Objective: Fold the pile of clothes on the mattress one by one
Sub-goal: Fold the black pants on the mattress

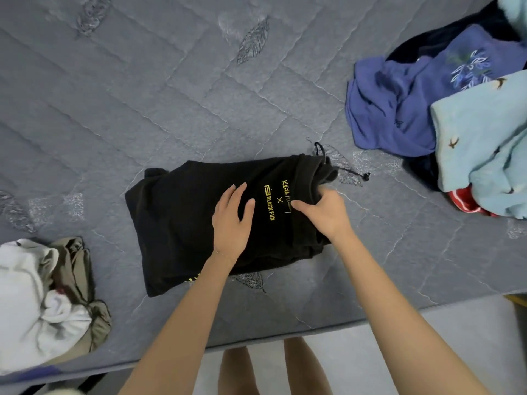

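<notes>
While you hold it, the black garment (176, 223) lies folded on the mattress (142, 109)

Nearest you, at your left, white and khaki clothes (42, 295) lie bunched by the mattress edge. Your left hand (232, 220) presses flat on the garment, grip released. Your right hand (322, 212) curls its grip round the garment's right edge. Farther right lies the pile of clothes (427, 109), blue and pale blue.

Pale grey floor (490, 334) at bottom; small yellow object (517, 300) at right edge.
</notes>
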